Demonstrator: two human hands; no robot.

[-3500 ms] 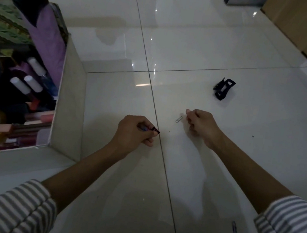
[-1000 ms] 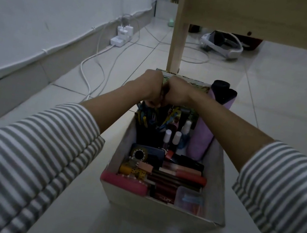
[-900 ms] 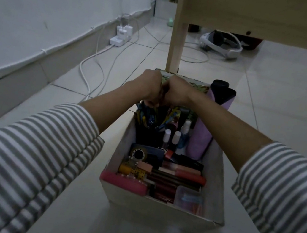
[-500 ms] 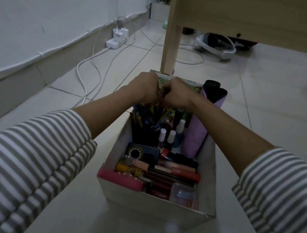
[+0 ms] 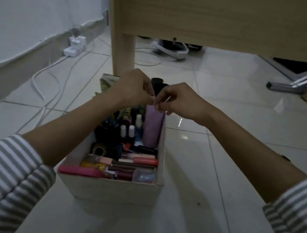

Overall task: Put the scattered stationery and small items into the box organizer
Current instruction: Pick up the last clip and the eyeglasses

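The cardboard box organizer (image 5: 117,190) stands on the tiled floor in front of me, full of pens, tubes, small bottles, tape and a pink case. An upright purple pouch (image 5: 152,128) sits in its far right corner. My left hand (image 5: 132,90) and my right hand (image 5: 180,102) hover above the far end of the box with their fingertips pinched together and touching. A thin pale sliver, probably a paper clip (image 5: 168,98), shows at my right fingertips. What my left fingers pinch is hidden.
A wooden table leg (image 5: 123,53) rises just behind the box, under a wide wooden panel. A power strip (image 5: 73,49) and white cables (image 5: 42,82) lie along the left wall. A white headset (image 5: 169,49) and a metal bar (image 5: 297,84) lie farther back.
Both hands came from the floor, where they picked up a small item and a paper clip, to above the box. In the last half second the knuckles have parted; only the fingertips meet.
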